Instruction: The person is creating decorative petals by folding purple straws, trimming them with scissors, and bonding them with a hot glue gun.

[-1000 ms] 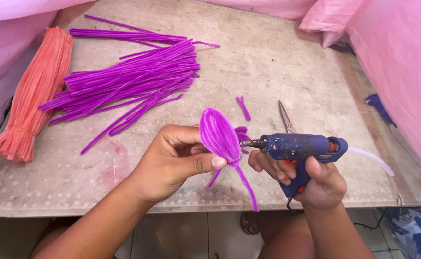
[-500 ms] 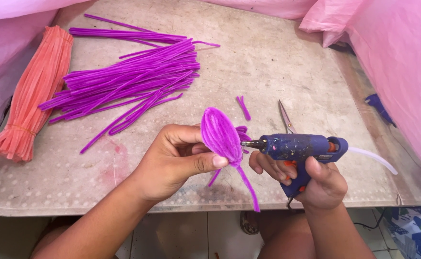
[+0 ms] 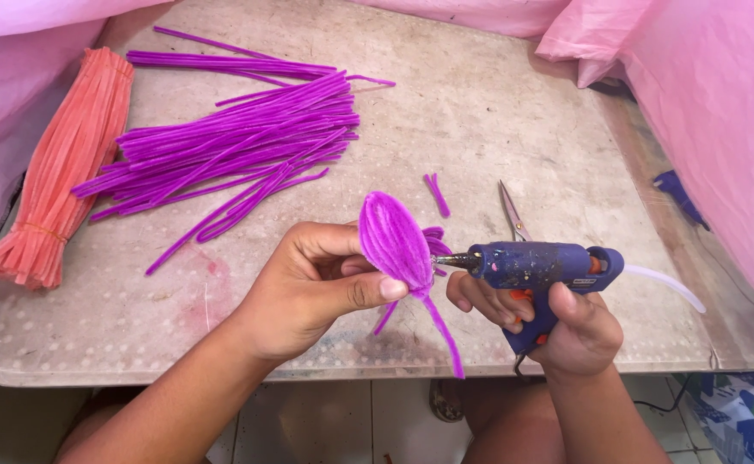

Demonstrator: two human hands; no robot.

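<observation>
One bound bundle of salmon-orange pipe cleaners [image 3: 61, 167] lies at the far left of the worn table [image 3: 497, 112], slanting from about one o'clock down to seven o'clock. Just to its right sprawls one loose heap of purple pipe cleaners [image 3: 239, 142], too many and too overlapped to count, fanned from ten o'clock toward the table's middle. Next comes the left hand [image 3: 312, 288], at about six o'clock of that heap, thumb and fingers pinched on one purple pipe-cleaner petal [image 3: 394, 241], a leaf-shaped loop held upright with two thin tails hanging down toward five o'clock. One short bent purple offcut [image 3: 436, 194] rests on the table at twelve o'clock of the petal, near it but apart. One pair of scissors [image 3: 512, 211], blades closed and pointing to twelve o'clock, lies just behind the glue gun. The right hand [image 3: 566, 326] is clenched around the handle of one blue hot glue gun [image 3: 536, 266], a finger on the orange trigger; its metal nozzle points to nine o'clock and touches the petal's right edge. One clear glue stick [image 3: 665, 286] juts from the gun's back toward four o'clock. Pink plastic sheeting [image 3: 720, 112] hangs along the right side.
</observation>
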